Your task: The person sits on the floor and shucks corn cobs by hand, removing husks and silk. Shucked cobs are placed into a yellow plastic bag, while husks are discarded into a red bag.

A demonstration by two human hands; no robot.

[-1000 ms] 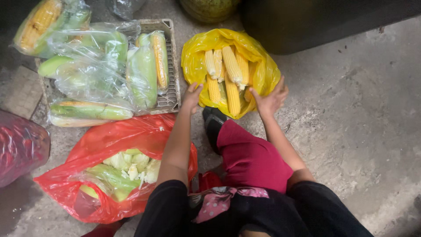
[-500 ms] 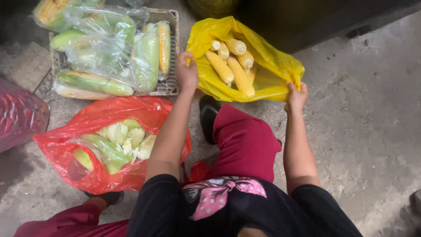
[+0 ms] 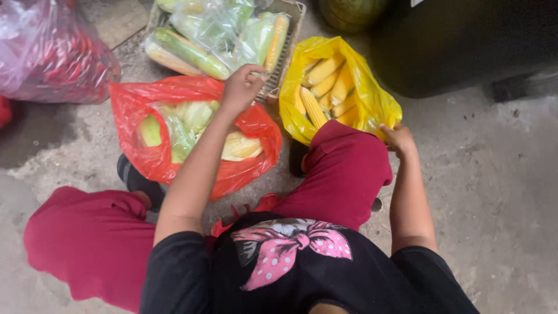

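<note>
A yellow plastic bag point(image 3: 372, 102) holds several peeled yellow corn cobs point(image 3: 325, 87) and lies on the concrete in front of my right knee. My right hand point(image 3: 398, 138) pinches the bag's right rim. My left hand point(image 3: 241, 87) hovers with curled fingers at the near corner of a wire crate point(image 3: 290, 40), above the rim of a red bag point(image 3: 133, 99). Whether it grips anything is not visible. The red bag contains pale green husks point(image 3: 192, 119). The crate is filled with corn wrapped in clear plastic bags point(image 3: 221, 29).
A second reddish bag point(image 3: 52, 52) lies at the top left. A dark bin point(image 3: 465, 40) stands at the top right, with a round green object point(image 3: 351, 10) beside it. My knees in red trousers point(image 3: 349, 168) are close to both bags. The floor is rough concrete.
My left hand has let go of the yellow bag's left rim and moved left to the crate's corner. My right hand stays on the bag's right rim. The view has shifted left.
</note>
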